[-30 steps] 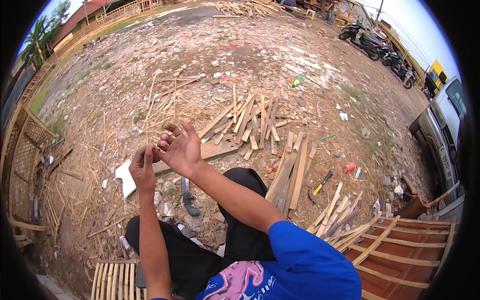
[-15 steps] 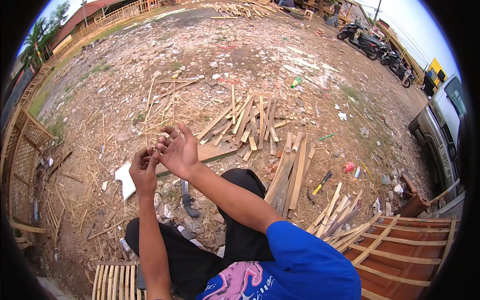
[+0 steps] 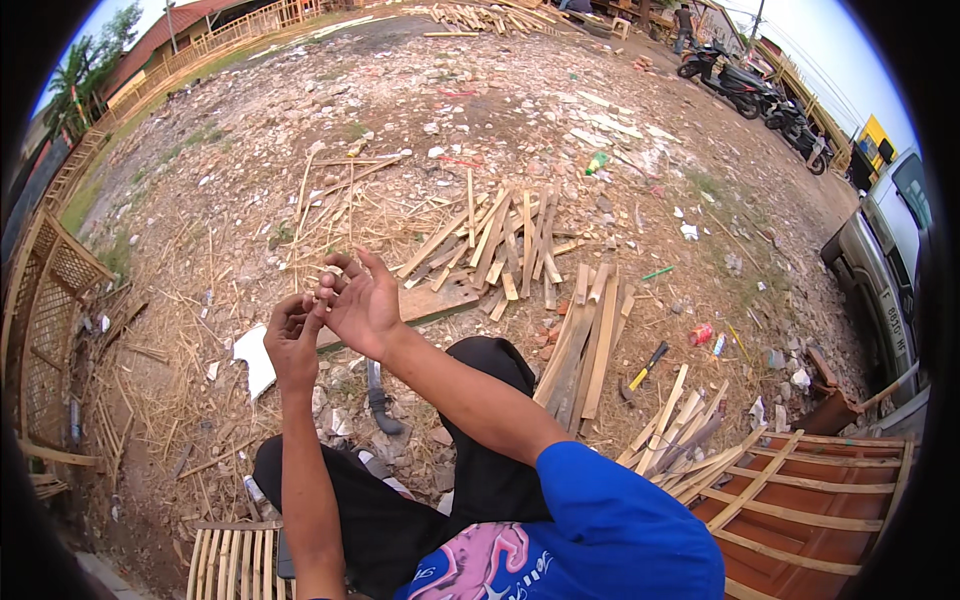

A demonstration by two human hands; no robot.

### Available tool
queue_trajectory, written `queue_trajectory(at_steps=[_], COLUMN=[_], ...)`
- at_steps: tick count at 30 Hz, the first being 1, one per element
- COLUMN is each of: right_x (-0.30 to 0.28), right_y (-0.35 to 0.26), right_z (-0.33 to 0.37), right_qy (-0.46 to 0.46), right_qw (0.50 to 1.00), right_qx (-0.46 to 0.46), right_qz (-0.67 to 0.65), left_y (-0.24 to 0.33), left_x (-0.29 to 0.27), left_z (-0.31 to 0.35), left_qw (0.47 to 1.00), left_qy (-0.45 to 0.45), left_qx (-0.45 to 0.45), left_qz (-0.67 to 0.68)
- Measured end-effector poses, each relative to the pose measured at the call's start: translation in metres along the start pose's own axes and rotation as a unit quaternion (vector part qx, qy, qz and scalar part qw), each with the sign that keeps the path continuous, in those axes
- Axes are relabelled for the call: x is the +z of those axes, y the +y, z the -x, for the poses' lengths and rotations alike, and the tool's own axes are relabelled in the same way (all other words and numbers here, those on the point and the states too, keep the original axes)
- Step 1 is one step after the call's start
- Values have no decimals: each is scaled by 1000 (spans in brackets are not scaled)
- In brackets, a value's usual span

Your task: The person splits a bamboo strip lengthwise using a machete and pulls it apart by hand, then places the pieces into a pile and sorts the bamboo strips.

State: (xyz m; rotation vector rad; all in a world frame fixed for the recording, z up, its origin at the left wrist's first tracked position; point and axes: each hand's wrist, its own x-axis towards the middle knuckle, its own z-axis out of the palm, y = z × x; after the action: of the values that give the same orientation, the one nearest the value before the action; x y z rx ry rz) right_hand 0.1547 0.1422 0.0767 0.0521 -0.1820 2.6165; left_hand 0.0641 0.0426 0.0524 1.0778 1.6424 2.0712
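In front of me, above the ground, my two hands meet. My left hand is bent at the wrist, its thumb and fingers drawn into a pinch against the fingertips of the other hand. Whether something small sits in that pinch I cannot make out. My right hand faces palm up, thumb raised and apart, fingers loosely curled, and no object shows in its palm. Below and beyond them lies a wide wooden board, with a white flat piece near the left hand.
Wooden strips are heaped ahead, and longer strips lean nearer. A hammer with a yellow and black handle lies right of them. Slatted wood panels sit at my lower right. A pickup and motorbikes are parked right.
Both hands keep almost the same pose and stay in contact. The view has shifted very slightly. A distant person at the upper right has moved a little.
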Motion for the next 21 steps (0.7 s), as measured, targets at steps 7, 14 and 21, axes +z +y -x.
queue_trajectory(at_steps=[7,14,21], right_x=[1,-1,-5], right_y=[2,1,-74], right_z=[0,-3,26], right_qy=[6,-3,-27], right_qw=[1000,1000,804], right_qx=[-2,-8,-88], right_qz=[8,29,587], left_y=[5,7,33], left_x=[0,3,-5], left_z=[1,0,8], left_qw=[1000,999,987], left_qy=[1,-9,-42], left_qx=[-9,1,-48], left_qz=[-27,-34,-149])
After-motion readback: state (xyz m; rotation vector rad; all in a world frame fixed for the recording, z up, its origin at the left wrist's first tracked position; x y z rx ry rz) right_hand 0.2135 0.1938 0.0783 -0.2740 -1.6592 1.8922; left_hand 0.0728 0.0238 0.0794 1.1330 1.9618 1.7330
